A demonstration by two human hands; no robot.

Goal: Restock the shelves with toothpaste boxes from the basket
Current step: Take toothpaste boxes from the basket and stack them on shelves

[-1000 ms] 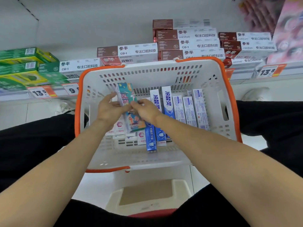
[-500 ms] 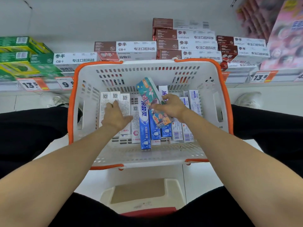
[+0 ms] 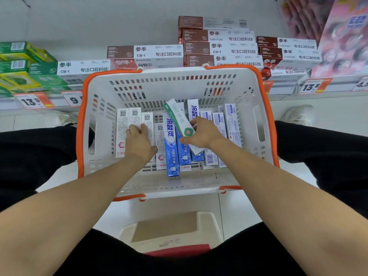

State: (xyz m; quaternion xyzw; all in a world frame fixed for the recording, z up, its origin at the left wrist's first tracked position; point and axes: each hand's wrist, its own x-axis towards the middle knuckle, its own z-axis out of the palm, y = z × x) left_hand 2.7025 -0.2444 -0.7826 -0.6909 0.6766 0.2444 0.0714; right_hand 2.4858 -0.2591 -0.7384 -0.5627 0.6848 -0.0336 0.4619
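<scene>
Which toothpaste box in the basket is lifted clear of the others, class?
The green-and-white box, tilted in the right hand. The rest lie flat in the basket; the left hand rests on white ones.

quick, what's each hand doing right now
Left hand: open, fingers resting on the white boxes in the basket.
Right hand: grip on a green-and-white toothpaste box.

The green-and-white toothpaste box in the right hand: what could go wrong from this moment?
1. The right hand grips the green-and-white toothpaste box near one end only, tilted over the basket; it may slip back in.
2. The left hand rests on the white boxes, so lifting it carelessly may knock them over.
</scene>
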